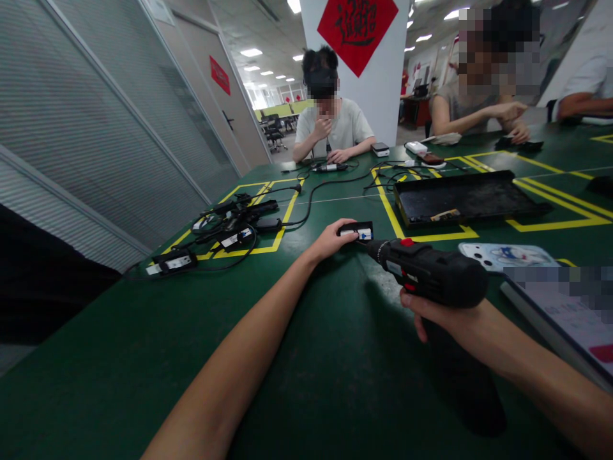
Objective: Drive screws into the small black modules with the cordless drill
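Note:
In the head view, my right hand (447,314) is closed around a black and red cordless drill (426,268). The drill's bit points left, and its tip meets or nearly meets a small black case (364,226) with a white and blue face. Whether the bit touches it I cannot tell. My left hand (335,235) grips the left end of that case against the green table (306,332). The fingers lie partly over the case and hide some of it.
Black adapters with tangled cables (234,220) lie left, inside yellow tape lines. A shallow black tray (472,198) sits at the right with a small piece in it. Nearer are a phone (514,254) and a box or book (565,319). Other people (332,128) sit across the table.

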`<act>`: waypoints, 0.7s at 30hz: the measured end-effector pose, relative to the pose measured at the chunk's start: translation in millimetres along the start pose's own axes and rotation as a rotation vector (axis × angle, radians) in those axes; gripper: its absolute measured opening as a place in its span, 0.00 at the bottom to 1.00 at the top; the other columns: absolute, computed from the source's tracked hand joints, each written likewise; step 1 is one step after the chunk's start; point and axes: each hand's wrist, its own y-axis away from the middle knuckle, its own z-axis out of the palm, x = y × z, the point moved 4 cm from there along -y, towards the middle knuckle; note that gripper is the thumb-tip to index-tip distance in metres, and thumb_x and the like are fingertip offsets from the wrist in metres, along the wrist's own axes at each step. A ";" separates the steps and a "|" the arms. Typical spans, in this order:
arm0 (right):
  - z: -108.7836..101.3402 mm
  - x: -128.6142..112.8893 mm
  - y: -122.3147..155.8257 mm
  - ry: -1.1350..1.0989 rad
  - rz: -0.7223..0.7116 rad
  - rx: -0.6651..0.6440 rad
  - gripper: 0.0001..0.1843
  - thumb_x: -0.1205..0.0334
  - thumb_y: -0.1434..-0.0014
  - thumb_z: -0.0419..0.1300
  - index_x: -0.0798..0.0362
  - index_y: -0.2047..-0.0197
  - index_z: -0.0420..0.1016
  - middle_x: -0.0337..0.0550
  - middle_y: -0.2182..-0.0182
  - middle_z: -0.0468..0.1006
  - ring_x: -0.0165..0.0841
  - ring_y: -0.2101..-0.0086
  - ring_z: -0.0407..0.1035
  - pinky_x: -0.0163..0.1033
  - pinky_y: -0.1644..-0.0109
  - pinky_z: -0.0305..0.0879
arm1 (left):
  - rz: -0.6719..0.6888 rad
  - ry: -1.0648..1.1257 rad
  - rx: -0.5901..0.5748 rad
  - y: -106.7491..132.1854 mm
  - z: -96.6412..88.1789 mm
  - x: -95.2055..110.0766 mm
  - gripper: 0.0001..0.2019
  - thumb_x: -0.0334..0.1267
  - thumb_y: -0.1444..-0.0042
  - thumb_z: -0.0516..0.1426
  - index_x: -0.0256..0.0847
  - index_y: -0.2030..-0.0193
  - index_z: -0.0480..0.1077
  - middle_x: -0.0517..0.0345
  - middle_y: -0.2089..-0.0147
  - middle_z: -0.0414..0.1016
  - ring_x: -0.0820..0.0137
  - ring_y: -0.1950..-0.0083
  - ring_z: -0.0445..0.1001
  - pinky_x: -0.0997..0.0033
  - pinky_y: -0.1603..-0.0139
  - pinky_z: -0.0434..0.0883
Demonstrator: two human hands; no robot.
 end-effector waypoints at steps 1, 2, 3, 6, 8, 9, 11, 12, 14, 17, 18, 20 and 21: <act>-0.5 -0.1 0.2 0.002 -0.006 0.007 0.25 0.55 0.42 0.57 0.48 0.41 0.64 0.38 0.78 0.76 0.35 0.77 0.72 0.40 0.73 0.66 | -0.005 -0.001 0.001 -0.1 0.1 -0.3 0.26 0.46 0.49 0.58 0.37 0.45 0.64 0.51 0.48 0.70 0.64 0.50 0.70 0.65 0.48 0.67; -0.9 -0.3 0.5 0.005 -0.012 0.011 0.25 0.55 0.43 0.57 0.48 0.42 0.64 0.37 0.78 0.76 0.35 0.78 0.72 0.40 0.73 0.65 | -0.010 -0.001 0.001 0.0 0.1 -0.6 0.26 0.46 0.50 0.58 0.37 0.45 0.64 0.51 0.48 0.70 0.64 0.50 0.70 0.65 0.48 0.67; -1.3 -0.5 0.7 0.009 -0.017 0.013 0.25 0.55 0.43 0.57 0.48 0.42 0.64 0.37 0.78 0.76 0.35 0.78 0.72 0.40 0.74 0.65 | -0.015 0.000 0.003 0.2 0.2 -0.8 0.26 0.46 0.50 0.58 0.37 0.45 0.64 0.51 0.48 0.71 0.64 0.50 0.70 0.65 0.48 0.67; -1.3 -1.1 1.1 0.020 -0.015 -0.002 0.27 0.55 0.42 0.56 0.47 0.40 0.63 0.38 0.78 0.77 0.35 0.78 0.72 0.40 0.74 0.65 | -0.015 0.015 -0.007 1.1 0.4 -0.5 0.27 0.46 0.50 0.58 0.37 0.45 0.64 0.51 0.48 0.71 0.64 0.51 0.71 0.64 0.48 0.67; -0.7 -1.7 0.9 0.021 -0.008 -0.010 0.28 0.55 0.42 0.56 0.47 0.39 0.61 0.38 0.78 0.77 0.35 0.77 0.72 0.40 0.73 0.66 | -0.009 0.026 -0.017 1.7 0.5 0.1 0.27 0.45 0.50 0.58 0.37 0.45 0.63 0.50 0.47 0.70 0.64 0.50 0.71 0.64 0.48 0.67; -0.3 -2.1 0.8 0.018 -0.005 -0.011 0.28 0.55 0.42 0.55 0.47 0.38 0.60 0.38 0.77 0.77 0.35 0.77 0.73 0.40 0.73 0.66 | -0.005 0.029 -0.020 1.9 0.4 0.4 0.27 0.45 0.50 0.59 0.37 0.45 0.63 0.50 0.47 0.70 0.64 0.50 0.71 0.64 0.48 0.67; 0.3 -3.2 0.6 0.005 -0.005 -0.002 0.28 0.55 0.42 0.56 0.47 0.38 0.59 0.39 0.75 0.78 0.35 0.76 0.73 0.40 0.73 0.66 | 0.010 0.030 -0.020 1.9 0.0 1.0 0.26 0.45 0.50 0.59 0.37 0.45 0.64 0.50 0.48 0.70 0.64 0.50 0.71 0.65 0.48 0.67; 0.5 -3.6 0.6 -0.002 -0.005 0.004 0.28 0.55 0.42 0.56 0.46 0.38 0.59 0.39 0.74 0.78 0.35 0.76 0.73 0.40 0.73 0.66 | 0.017 0.030 -0.018 1.8 -0.1 1.1 0.26 0.45 0.50 0.59 0.36 0.45 0.64 0.50 0.48 0.70 0.64 0.50 0.71 0.65 0.48 0.67; 1.1 -3.8 0.7 -0.008 -0.001 0.004 0.29 0.55 0.42 0.56 0.47 0.37 0.58 0.39 0.74 0.78 0.35 0.77 0.73 0.40 0.72 0.66 | 0.025 0.029 -0.014 1.5 -0.3 0.7 0.26 0.46 0.50 0.58 0.36 0.45 0.64 0.49 0.48 0.70 0.64 0.51 0.71 0.64 0.48 0.67; 1.4 -3.0 0.8 -0.008 0.003 -0.014 0.30 0.56 0.41 0.56 0.47 0.37 0.56 0.39 0.74 0.78 0.36 0.76 0.73 0.41 0.70 0.67 | 0.018 0.029 -0.010 1.1 -0.1 -0.9 0.26 0.45 0.50 0.59 0.36 0.45 0.63 0.50 0.47 0.70 0.64 0.50 0.71 0.64 0.48 0.67; 1.3 -2.6 0.8 -0.008 0.003 -0.021 0.30 0.56 0.41 0.55 0.47 0.36 0.56 0.39 0.74 0.78 0.36 0.76 0.73 0.41 0.69 0.67 | 0.015 0.032 -0.011 1.1 0.2 -1.2 0.26 0.45 0.50 0.59 0.37 0.45 0.63 0.50 0.47 0.70 0.64 0.50 0.71 0.64 0.48 0.67; 1.1 -1.2 0.4 -0.004 0.009 -0.032 0.30 0.55 0.41 0.55 0.47 0.36 0.55 0.38 0.75 0.78 0.35 0.76 0.73 0.42 0.68 0.67 | 0.016 0.040 -0.015 1.4 0.6 -1.4 0.27 0.46 0.50 0.59 0.37 0.45 0.63 0.50 0.47 0.70 0.64 0.50 0.71 0.64 0.48 0.67; 1.2 -0.5 0.1 0.000 0.014 -0.038 0.30 0.55 0.40 0.55 0.47 0.36 0.54 0.38 0.76 0.77 0.35 0.76 0.72 0.42 0.68 0.67 | 0.017 0.044 -0.015 1.5 0.7 -1.3 0.27 0.46 0.50 0.59 0.37 0.45 0.63 0.50 0.47 0.70 0.64 0.50 0.71 0.64 0.48 0.67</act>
